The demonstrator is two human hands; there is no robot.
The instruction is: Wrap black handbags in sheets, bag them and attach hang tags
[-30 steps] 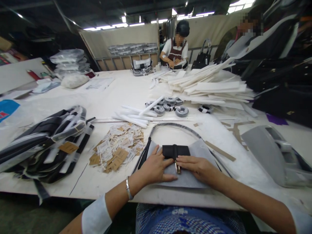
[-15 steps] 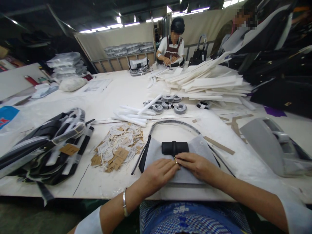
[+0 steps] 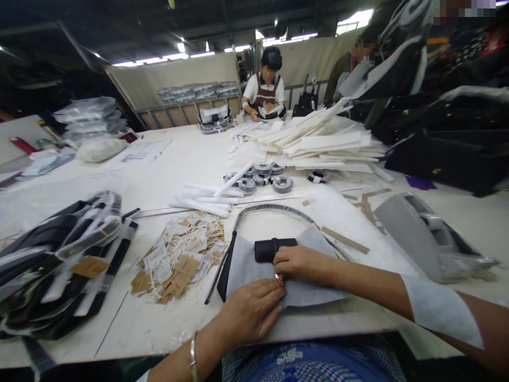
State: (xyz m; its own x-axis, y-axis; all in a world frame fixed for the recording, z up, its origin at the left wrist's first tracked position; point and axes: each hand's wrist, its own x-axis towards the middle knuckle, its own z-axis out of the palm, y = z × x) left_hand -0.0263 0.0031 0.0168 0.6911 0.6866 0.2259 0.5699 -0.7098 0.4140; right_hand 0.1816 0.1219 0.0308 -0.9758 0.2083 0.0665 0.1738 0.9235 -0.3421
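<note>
A black handbag lies in front of me, its front covered by a pale grey sheet. Its wrapped handle arches away from me, and a black flap strap shows on top. Below the strap is a small gold-coloured metal clasp. The fingers of my right hand close on this clasp from above; their tips are partly hidden. My left hand lies low on the bag, fingers together and tips pressed at the clasp's lower side, thumb lower down.
Brown and white hang tags are heaped left of the bag, beside a pile of black bags. Beyond lie white rolls, wrapped coils and stacked white sheets. A covered bag is at right. A co-worker sits opposite.
My view has shifted, so the table things appear further left. My left hand has moved lower on the bag, with its thumb now showing. My right hand's fingers are more curled over the clasp.
</note>
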